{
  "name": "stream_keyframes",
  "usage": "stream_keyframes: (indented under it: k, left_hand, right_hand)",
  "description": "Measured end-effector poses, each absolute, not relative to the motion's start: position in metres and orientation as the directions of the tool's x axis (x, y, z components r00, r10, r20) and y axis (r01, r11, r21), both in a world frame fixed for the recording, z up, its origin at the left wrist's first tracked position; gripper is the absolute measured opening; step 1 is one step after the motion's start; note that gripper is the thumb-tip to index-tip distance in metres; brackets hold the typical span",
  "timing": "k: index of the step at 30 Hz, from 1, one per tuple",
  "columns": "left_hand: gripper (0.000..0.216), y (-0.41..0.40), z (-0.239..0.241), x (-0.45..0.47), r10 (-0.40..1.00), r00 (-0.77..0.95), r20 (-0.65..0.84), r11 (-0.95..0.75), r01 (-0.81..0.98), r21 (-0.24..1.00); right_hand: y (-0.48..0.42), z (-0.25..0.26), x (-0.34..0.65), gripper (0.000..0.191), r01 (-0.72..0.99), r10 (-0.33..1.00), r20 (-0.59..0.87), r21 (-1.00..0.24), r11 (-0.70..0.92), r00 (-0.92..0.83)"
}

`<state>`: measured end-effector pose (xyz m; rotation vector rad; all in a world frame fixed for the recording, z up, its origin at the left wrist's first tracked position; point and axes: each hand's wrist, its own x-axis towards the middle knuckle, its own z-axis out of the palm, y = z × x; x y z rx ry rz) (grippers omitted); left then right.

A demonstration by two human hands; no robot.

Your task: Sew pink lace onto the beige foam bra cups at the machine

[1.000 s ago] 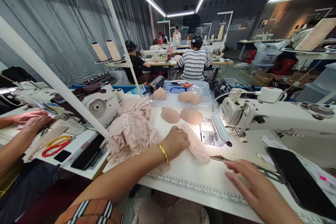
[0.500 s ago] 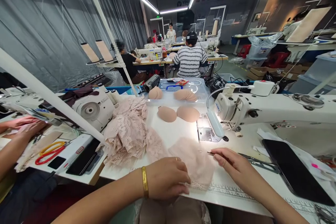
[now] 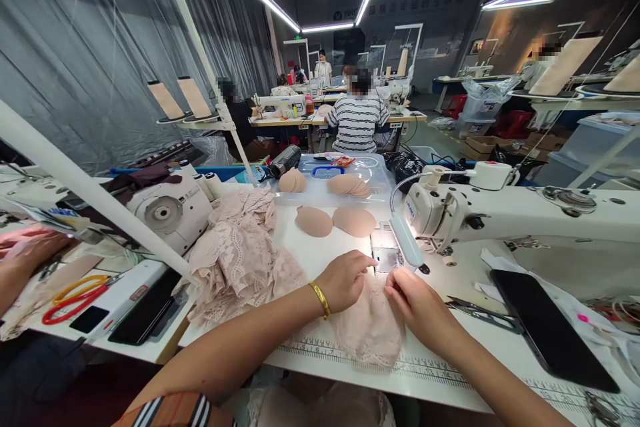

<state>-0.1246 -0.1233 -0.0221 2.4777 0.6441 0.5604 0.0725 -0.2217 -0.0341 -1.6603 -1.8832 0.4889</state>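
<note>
Since the earlier frame both hands have slid the lace piece [image 3: 367, 327] away from the near table edge toward the needle plate [image 3: 385, 259]. At far left a co-worker's hand [image 3: 25, 253] rests by red-handled scissors [image 3: 75, 295] and a dark phone [image 3: 145, 315]. A heap of pink lace [image 3: 235, 253] crowds the left hand's [image 3: 345, 279] side. That hand presses down on the piece, fingers loosely curled, index finger pointing at the plate. The right hand [image 3: 417, 300] pinches the piece's far right edge, fingers nearly closed. The piece lies flat, its long axis running from the printed ruler [image 3: 440, 367] away toward the sewing machine [image 3: 500, 213]. Bare table lies between it and the foam cups [image 3: 335, 221]. Snips [image 3: 480, 312] and another phone [image 3: 545, 330] bound the right.
</note>
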Motion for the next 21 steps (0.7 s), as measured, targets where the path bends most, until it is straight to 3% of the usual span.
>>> stream_keyframes:
  k: [5, 10, 15, 19, 21]
  left_hand:
    - [0.048, -0.119, -0.024, -0.12, 0.528, 0.813, 0.247, -0.778, 0.346, 0.524]
    - [0.039, -0.121, -0.017, -0.114, 0.571, 0.819, 0.057, -0.748, 0.491, 0.446]
    - [0.004, -0.121, -0.007, -0.114, 0.606, 0.795, 0.023, -0.712, 0.528, 0.463]
    - [0.024, -0.118, -0.013, -0.113, 0.629, 0.777, 0.028, -0.701, 0.551, 0.453]
    - [0.022, -0.117, -0.018, -0.112, 0.635, 0.772, 0.021, -0.694, 0.559, 0.454]
  right_hand:
    - [-0.22, -0.04, 0.074, 0.011, 0.779, 0.982, 0.174, -0.607, 0.16, -0.066]
    - [-0.219, -0.04, 0.073, 0.016, 0.738, 0.977, 0.2, -0.648, 0.189, -0.074]
    - [-0.223, -0.038, 0.078, 0.021, 0.721, 0.969, 0.24, -0.663, 0.203, -0.053]
    - [-0.221, -0.042, 0.078, 0.012, 0.725, 0.973, 0.225, -0.662, 0.19, -0.05]
    - [-0.22, -0.045, 0.077, 0.012, 0.724, 0.977, 0.205, -0.666, 0.18, -0.054]
